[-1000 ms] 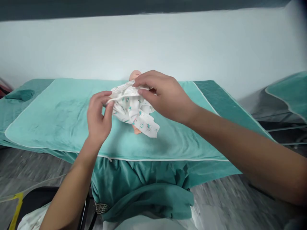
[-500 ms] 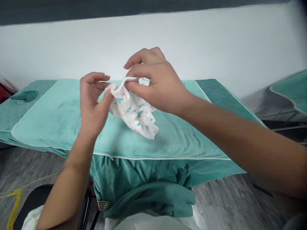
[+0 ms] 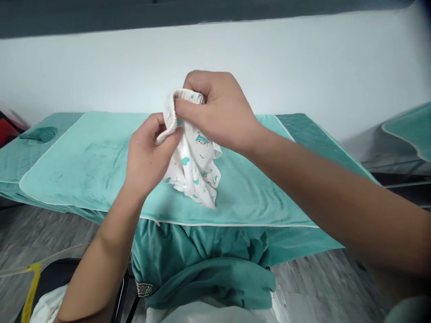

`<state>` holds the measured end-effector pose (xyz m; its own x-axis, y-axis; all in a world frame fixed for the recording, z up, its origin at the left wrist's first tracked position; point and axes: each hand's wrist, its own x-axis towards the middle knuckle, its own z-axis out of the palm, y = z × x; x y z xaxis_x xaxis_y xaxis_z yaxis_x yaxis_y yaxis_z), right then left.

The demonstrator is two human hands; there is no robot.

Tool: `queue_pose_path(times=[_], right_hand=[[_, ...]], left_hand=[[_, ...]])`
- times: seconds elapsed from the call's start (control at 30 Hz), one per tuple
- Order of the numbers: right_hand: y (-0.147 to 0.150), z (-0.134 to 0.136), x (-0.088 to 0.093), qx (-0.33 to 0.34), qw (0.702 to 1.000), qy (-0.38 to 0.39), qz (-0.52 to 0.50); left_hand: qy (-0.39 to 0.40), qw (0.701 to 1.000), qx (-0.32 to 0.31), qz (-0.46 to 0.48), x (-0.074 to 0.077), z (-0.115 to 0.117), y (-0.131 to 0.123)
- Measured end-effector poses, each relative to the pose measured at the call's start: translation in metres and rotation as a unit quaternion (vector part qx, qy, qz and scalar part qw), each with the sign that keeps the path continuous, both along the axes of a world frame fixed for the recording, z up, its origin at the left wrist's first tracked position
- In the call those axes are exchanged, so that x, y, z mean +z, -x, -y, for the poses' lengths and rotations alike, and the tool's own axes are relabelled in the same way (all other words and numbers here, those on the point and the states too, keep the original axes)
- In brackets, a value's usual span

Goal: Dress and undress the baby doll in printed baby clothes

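Garment [image 3: 195, 168], white with teal print, raised over the light teal towel [image 3: 84, 166] on the bed [image 3: 305, 130]. The right hand [image 3: 218, 114] is closed on the ribbed hem [image 3: 173, 101] at the top. The left hand [image 3: 148, 157] pinches the same hem lower down, and the cloth hangs below both. A second earlier the garment lay bunched low over a doll on the towel. It has since risen, and the doll no longer shows. By this reading, the garment is off the doll and carried by the hands alone.
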<state>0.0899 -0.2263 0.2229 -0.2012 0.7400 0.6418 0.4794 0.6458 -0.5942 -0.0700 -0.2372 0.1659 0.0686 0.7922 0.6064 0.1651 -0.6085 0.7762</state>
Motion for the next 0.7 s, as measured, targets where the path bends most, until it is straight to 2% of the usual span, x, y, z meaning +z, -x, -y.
queue_pose_path(times=[0.13, 0.23, 0.3, 0.37, 0.53, 0.7], right_hand=[[-0.01, 0.005, -0.006, 0.087, 0.991, 0.093, -0.039], [-0.022, 0.006, -0.011, 0.162, 0.975, 0.143, -0.046], [-0.031, 0.005, -0.015, 0.187, 0.968, 0.161, -0.034], [-0.037, 0.004, -0.019, 0.186, 0.968, 0.167, -0.013], [-0.041, -0.002, -0.033, 0.123, 0.981, 0.153, 0.012], [-0.032, -0.006, -0.036, 0.071, 0.986, 0.129, -0.075]], left_hand=[[0.005, 0.999, 0.012, 0.047, -0.004, -0.005, 0.01], [0.012, 0.996, -0.012, 0.093, -0.007, -0.006, 0.013], [0.011, 0.993, -0.021, 0.113, -0.007, -0.006, 0.014], [-0.006, 0.994, -0.009, 0.111, -0.007, -0.005, 0.015], [-0.03, 0.997, 0.015, 0.073, -0.007, -0.007, 0.016], [0.031, 0.997, -0.012, 0.067, -0.012, -0.01, 0.011]])
